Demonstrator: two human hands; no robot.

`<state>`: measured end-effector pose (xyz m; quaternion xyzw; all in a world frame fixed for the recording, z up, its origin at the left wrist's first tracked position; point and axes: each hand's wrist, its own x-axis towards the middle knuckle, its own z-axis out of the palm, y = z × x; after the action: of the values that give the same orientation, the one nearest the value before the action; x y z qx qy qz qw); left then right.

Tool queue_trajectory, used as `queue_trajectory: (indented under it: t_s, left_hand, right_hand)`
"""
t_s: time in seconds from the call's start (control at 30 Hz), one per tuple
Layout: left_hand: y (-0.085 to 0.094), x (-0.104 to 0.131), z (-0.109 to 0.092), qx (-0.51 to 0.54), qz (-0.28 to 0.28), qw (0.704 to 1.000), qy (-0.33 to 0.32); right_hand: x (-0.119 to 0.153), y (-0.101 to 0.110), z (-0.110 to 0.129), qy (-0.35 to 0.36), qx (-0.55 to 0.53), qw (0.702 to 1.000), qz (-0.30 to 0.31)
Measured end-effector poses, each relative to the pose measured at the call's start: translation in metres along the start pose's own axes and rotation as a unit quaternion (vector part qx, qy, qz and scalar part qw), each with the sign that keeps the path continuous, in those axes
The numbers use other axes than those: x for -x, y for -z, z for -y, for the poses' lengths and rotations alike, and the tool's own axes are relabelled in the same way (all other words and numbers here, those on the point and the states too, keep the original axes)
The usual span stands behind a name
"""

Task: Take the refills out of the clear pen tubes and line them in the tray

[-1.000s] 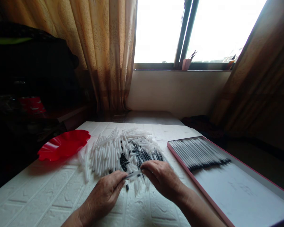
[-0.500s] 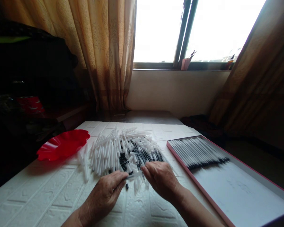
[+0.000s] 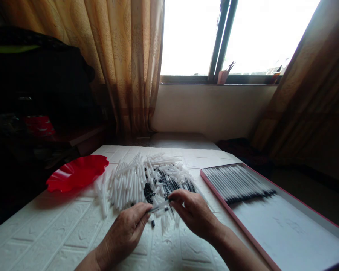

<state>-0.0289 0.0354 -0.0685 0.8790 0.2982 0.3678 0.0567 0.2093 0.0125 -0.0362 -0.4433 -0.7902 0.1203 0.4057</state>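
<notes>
Between my two hands is a thin translucent pen-like tube [image 3: 160, 206], blurred, with a dark part near its right end. My left hand [image 3: 127, 227] pinches the tube's left end between thumb and fingertips. At its right end, my right hand [image 3: 194, 213] closes its thumb and forefinger. Just beyond the hands lies a heap of white tubes [image 3: 127, 184], with small black caps [image 3: 148, 192] and dark thin refills [image 3: 169, 181] among them. One loose black cap [image 3: 153, 223] rests on the table near my left fingertips.
A red wavy-edged dish [image 3: 77, 173] sits at the left of the white brick-patterned table [image 3: 53, 229]. On the right, a pink-rimmed tray [image 3: 234, 216] holds a row of black-ended pens [image 3: 237, 182]. Curtains and a window are behind.
My right hand has shifted slightly, and its thumb and forefinger show more plainly. A dark part of the tube now shows by its fingertips. My left hand keeps its pinch.
</notes>
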Motion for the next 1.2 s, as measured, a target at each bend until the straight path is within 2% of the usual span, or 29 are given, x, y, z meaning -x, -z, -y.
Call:
queue_trajectory:
  t_s: [0.33, 0.5, 0.67, 0.87, 1.2]
  left_hand:
    - [-0.002, 0.002, -0.001, 0.003, 0.011, 1.000, -0.018]
    - [-0.002, 0.003, -0.001, 0.011, 0.012, 1.000, -0.021]
    - [0.001, -0.002, -0.003, 0.016, 0.005, 1.000, -0.004]
    - [0.002, -0.002, -0.001, 0.005, -0.007, 1.000, 0.004]
    - [-0.003, 0.003, -0.001, -0.001, 0.022, 1.000, -0.013]
  right_hand:
    - [0.002, -0.004, -0.004, -0.014, 0.094, 0.995, 0.013]
    - [0.002, -0.008, -0.005, -0.029, 0.079, 0.996, 0.010]
    - [0.001, -0.001, -0.001, -0.031, 0.048, 0.998, 0.007]
    - [0.000, 0.002, -0.001, 0.026, -0.025, 0.999, -0.025]
    - [0.002, -0.004, -0.003, -0.001, 0.098, 0.995, 0.013]
